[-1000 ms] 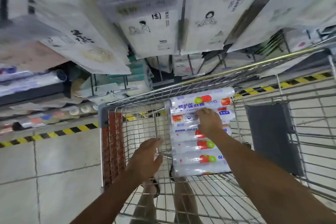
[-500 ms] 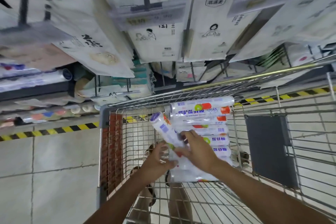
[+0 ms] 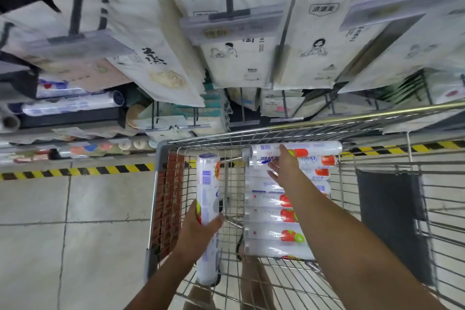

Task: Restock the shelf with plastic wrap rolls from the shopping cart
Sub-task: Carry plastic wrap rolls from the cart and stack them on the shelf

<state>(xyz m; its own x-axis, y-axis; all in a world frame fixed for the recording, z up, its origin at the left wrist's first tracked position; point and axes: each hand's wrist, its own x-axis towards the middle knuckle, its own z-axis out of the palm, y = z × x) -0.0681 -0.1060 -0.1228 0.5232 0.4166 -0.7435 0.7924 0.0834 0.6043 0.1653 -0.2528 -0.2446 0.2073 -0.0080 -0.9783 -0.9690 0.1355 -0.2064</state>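
The left hand grips one roll, roughly upright; right hand, fingers spread wide, over the cart's stack (about eight rolls, blurry).

The right forearm hides parts of the stacked rolls; the cart runs off-frame

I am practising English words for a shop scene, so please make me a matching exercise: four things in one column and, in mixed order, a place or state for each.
1. left hand
2. right hand
3. stacked rolls
4. striped tape

A. on the floor tiles
B. in the shopping cart
C. grips one roll
D. open, fingers straight, at the far end of the stack

Pairs: 1-C, 2-D, 3-B, 4-A.
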